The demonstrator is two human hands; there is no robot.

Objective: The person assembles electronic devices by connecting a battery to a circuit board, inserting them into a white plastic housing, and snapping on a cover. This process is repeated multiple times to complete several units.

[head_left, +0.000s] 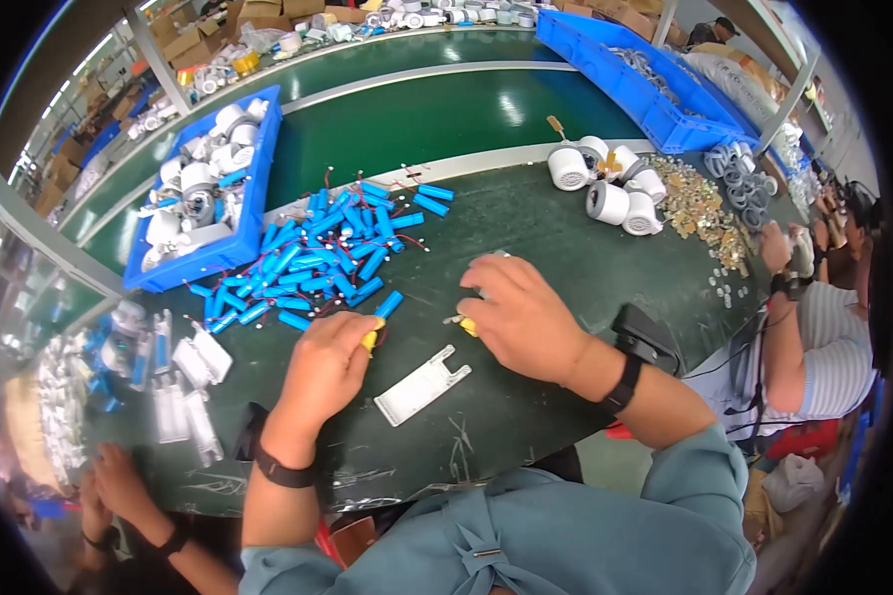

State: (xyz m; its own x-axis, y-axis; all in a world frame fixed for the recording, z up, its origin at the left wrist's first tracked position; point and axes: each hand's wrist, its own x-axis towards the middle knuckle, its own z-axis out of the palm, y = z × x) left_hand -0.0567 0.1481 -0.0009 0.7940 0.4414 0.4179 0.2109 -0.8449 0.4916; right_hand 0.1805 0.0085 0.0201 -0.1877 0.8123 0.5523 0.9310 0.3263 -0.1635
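Observation:
My left hand (pixel 329 365) is closed, its thumb and fingers pinching a blue cylindrical battery (pixel 390 303) that sticks out beyond the fingertips. To its right my right hand (pixel 526 322) has curled fingers pinched around something small and pale, mostly hidden by them. Yellow patches show at the fingertips of both hands; they look like finger covers. Below and between the hands a white plastic casing (pixel 419 389) with a notched end lies on the dark green tabletop (pixel 506 426). Just beyond my left hand spreads a pile of blue batteries (pixel 337 238) with thin red and black leads.
A blue crate (pixel 260 188) of white round parts stands at the left. White cylindrical heads (pixel 605 198), small brass-coloured pieces (pixel 700 203) and grey rings (pixel 739 178) lie at the right. Another blue crate (pixel 700 134) stands behind. Co-workers' hands (pixel 119 486) show at the lower left and far right.

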